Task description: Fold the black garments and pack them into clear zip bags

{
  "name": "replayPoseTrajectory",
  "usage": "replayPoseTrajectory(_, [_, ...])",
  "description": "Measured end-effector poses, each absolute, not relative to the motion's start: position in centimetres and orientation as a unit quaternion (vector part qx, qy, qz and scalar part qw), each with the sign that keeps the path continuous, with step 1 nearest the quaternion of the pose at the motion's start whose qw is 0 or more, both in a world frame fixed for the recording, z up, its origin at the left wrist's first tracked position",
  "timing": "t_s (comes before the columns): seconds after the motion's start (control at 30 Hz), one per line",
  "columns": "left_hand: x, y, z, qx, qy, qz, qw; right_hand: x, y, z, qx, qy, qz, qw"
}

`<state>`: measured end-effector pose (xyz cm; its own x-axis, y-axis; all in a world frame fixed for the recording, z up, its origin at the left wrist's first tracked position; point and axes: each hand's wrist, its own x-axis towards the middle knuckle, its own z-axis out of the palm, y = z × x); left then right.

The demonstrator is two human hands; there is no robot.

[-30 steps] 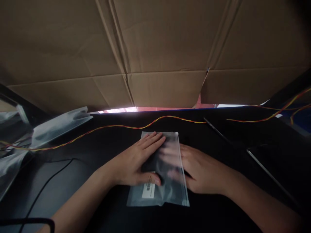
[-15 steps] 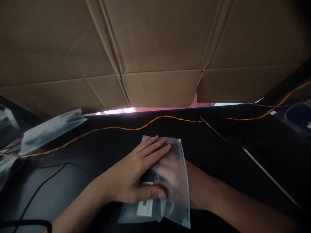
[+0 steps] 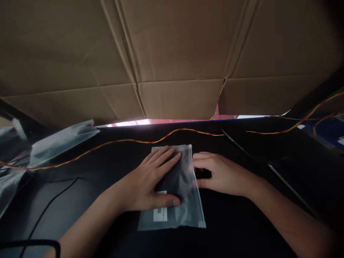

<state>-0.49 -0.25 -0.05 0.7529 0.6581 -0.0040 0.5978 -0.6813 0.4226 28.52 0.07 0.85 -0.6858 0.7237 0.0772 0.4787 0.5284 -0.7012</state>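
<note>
A clear zip bag (image 3: 185, 200) lies on the black tabletop, its slider edge towards the right. A white barcode label (image 3: 160, 215) shows on it, and something dark shows through the plastic. My left hand (image 3: 157, 179) lies flat across the bag with fingers stretched and thumb apart, the thumb over the label's upper part. My right hand (image 3: 217, 172) is at the bag's zip edge, fingers curled and thumb below them. Its fingertips are partly hidden at the edge and appear to grip it.
A twisted red-yellow wire (image 3: 129, 140) runs across the table. Plastic packaging (image 3: 63, 141) lies at the left, near a thin black cable (image 3: 51, 202). Two dark flat devices with pale edges, one nearer (image 3: 292, 188), lie at the right. A cardboard sheet (image 3: 177, 53) hangs behind.
My right hand has come out from behind or inside the clear plastic to the bag's zip edge. The bag and my left hand have shifted slightly up in the view.
</note>
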Motion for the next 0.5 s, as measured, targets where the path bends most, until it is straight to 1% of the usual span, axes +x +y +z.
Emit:
replayPoseTrajectory(0.07, [-0.5,-0.4,0.0,0.915,0.344,0.068,0.201,27.8,-0.3,0.5,-0.333,-0.85,0.352,0.204])
replayPoseTrajectory(0.2, [-0.5,-0.2,0.7,0.913,0.347,0.083,0.196,27.1,-0.8,0.5,-0.361,-0.795,0.429,0.231])
replayPoseTrajectory(0.27, [-0.6,0.0,1.1,0.91,0.355,0.102,0.187,27.2,-1.0,0.9,-0.349,-0.78,0.474,0.215])
replayPoseTrajectory(0.33, [-0.5,0.2,1.2,0.905,0.372,0.12,0.169,27.4,-1.1,1.3,-0.322,-0.784,0.5,0.18])
replayPoseTrajectory(0.4, [-0.4,0.4,1.0,0.899,0.391,0.131,0.145,27.5,-1.4,1.4,-0.306,-0.797,0.497,0.156])
replayPoseTrajectory(0.5, [-0.2,0.4,0.6,0.894,0.408,0.133,0.126,27.2,-1.7,1.1,-0.268,-0.814,0.491,0.157])
